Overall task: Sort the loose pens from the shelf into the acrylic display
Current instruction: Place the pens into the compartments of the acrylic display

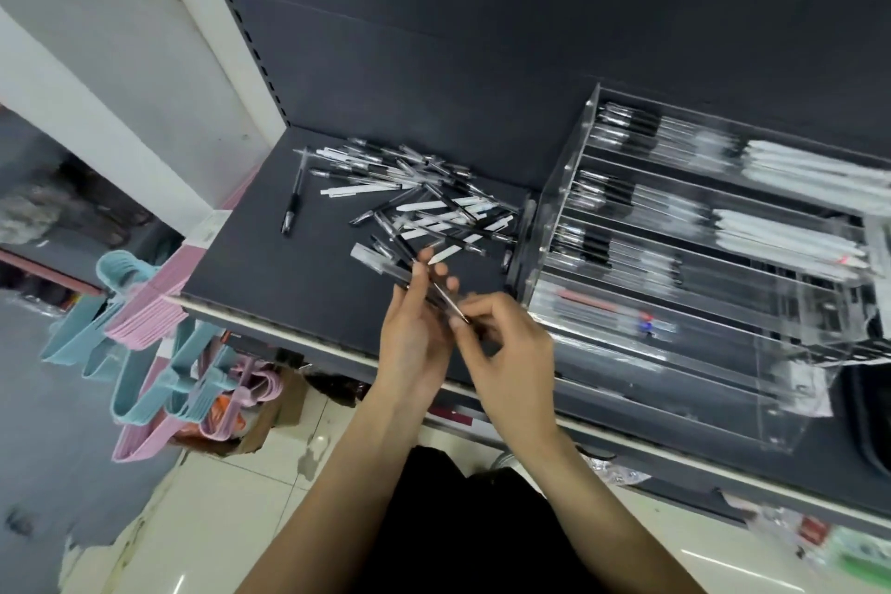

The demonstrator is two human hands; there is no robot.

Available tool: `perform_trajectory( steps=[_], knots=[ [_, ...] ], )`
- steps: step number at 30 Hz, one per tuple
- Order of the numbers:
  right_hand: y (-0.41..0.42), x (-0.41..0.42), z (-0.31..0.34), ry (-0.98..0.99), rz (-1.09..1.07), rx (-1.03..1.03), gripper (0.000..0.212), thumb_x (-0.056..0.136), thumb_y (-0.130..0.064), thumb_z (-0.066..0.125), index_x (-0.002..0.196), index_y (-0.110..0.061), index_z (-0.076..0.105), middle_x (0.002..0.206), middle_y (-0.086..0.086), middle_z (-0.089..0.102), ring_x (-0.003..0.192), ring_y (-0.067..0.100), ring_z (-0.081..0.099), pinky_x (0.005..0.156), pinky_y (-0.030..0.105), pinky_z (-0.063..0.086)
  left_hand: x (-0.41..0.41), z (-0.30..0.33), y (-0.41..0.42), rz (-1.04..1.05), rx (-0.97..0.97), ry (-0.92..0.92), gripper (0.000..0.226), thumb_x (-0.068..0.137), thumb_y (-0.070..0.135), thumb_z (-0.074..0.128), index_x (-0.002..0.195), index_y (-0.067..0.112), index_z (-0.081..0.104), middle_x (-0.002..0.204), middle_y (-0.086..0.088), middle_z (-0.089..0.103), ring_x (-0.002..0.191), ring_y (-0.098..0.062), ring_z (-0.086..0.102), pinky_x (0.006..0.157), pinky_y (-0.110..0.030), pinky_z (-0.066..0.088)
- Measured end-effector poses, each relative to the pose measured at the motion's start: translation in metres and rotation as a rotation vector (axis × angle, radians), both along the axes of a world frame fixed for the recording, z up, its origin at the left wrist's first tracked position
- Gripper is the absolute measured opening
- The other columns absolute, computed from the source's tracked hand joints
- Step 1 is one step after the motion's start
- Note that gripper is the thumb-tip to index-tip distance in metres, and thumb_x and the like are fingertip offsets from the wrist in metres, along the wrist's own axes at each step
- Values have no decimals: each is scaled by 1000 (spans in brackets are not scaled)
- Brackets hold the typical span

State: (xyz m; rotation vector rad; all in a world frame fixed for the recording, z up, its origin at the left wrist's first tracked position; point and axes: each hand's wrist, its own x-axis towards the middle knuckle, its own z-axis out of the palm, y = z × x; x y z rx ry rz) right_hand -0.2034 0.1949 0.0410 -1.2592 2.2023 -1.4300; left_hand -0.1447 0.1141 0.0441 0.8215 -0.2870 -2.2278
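Observation:
A heap of loose black, clear and white pens (424, 203) lies on the dark shelf (270, 275). One black pen (294, 198) lies apart at the left. The tiered acrylic display (684, 265) stands at the right, its rows holding black-capped and white pens. Over the shelf's front part, my left hand (414, 328) grips a small bunch of clear pens (385, 263). My right hand (506, 352) pinches the near end of one pen in that bunch (451, 306). The two hands touch.
Blue and pink plastic hangers (144, 333) hang off the shelf's left end. A white pillar (159, 77) rises at the left. A cardboard box (270, 420) sits on the tiled floor below. The shelf's front edge (299, 335) runs under my wrists.

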Motion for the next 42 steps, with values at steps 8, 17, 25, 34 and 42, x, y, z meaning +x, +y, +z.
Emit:
perform_trajectory(
  steps=[8, 17, 25, 34, 42],
  knots=[
    [10, -1, 3, 302, -65, 178, 7, 77, -26, 65, 79, -20, 62, 97, -5, 58, 91, 17, 49, 72, 21, 45, -14, 0, 6, -45, -73, -139, 14, 95, 30, 48, 93, 21, 59, 61, 9, 40, 52, -7, 42, 53, -18, 46],
    [66, -54, 1, -83, -146, 23, 12, 74, -11, 77, 81, -15, 67, 84, -8, 63, 72, 2, 58, 66, 20, 50, -59, -1, 50, -215, -145, -3, 24, 90, 22, 47, 86, 18, 70, 74, 6, 56, 70, -6, 59, 85, -26, 54],
    [126, -115, 5, -400, -31, 85, 20, 81, -14, 73, 88, -29, 62, 83, -19, 66, 80, -1, 63, 73, 17, 51, -103, -1, 120, -131, -185, -136, 19, 91, 19, 48, 95, 8, 63, 88, 1, 72, 88, -9, 69, 77, -25, 57],
    [158, -151, -6, -450, -91, -4, 13, 86, -18, 67, 86, -31, 65, 80, -13, 69, 77, 5, 66, 74, 22, 52, -110, -7, 164, 4, -162, -144, 28, 94, 12, 44, 119, 7, 56, 114, -6, 70, 106, -18, 66, 88, -31, 55],
    [154, -191, -25, 84, -105, 135, 4, 83, -19, 71, 87, -18, 72, 88, -4, 64, 80, 13, 55, 71, 10, 39, -73, -22, 162, 71, -102, -164, 28, 95, 23, 40, 119, 26, 56, 92, 3, 71, 78, -11, 68, 77, -34, 59]
  ],
)
